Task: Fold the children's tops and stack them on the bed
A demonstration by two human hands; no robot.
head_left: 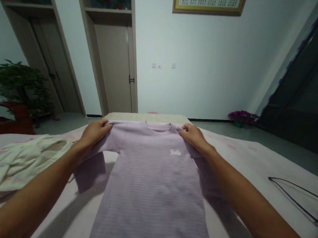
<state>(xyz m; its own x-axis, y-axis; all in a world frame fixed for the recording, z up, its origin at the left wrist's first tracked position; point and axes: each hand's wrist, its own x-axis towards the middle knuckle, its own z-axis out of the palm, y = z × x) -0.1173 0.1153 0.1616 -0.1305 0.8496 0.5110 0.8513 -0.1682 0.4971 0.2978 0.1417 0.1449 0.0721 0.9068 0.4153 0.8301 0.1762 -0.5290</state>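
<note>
A light purple striped T-shirt (150,175) lies front-up on the bed (247,155), collar away from me, with a small white logo on its chest. My left hand (94,132) is closed on the shirt's left shoulder. My right hand (191,134) pinches the right shoulder next to the collar. The left sleeve hangs folded under my left forearm.
A crumpled cream garment (23,161) lies on the bed at the left. A dark wire hanger (298,197) rests at the right edge. Beyond the bed are a potted plant (19,87), closed doors (115,67), a white wall and purple flowers (241,117) on the floor.
</note>
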